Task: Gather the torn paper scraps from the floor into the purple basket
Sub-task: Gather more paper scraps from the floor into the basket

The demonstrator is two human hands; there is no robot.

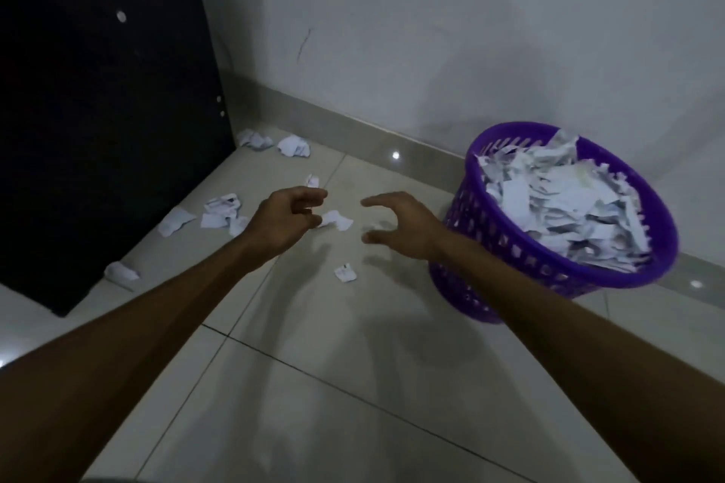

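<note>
- Reaching out with both arms, I have my left hand and right hand over the tiled floor, either side of a small scrap.
- My left hand has its fingers curled, fingertips right at that scrap's edge; whether they already pinch it I cannot tell.
- My right hand is spread wide, fingers arched and holding nothing.
- The purple basket stands just to the right of my right arm, near the wall, tilted in this view and heaped with torn paper.
- Loose pieces remain: a cluster by the dark panel, two crumpled ones in the corner, one small piece nearer me, and another at the panel's lower edge.
- I judge the job well along, in the middle of a pick-up.
- Next I would close the fingers firmly on the scrap, then carry it right and let go above the heap, low enough that nothing slides off the full pile.
</note>
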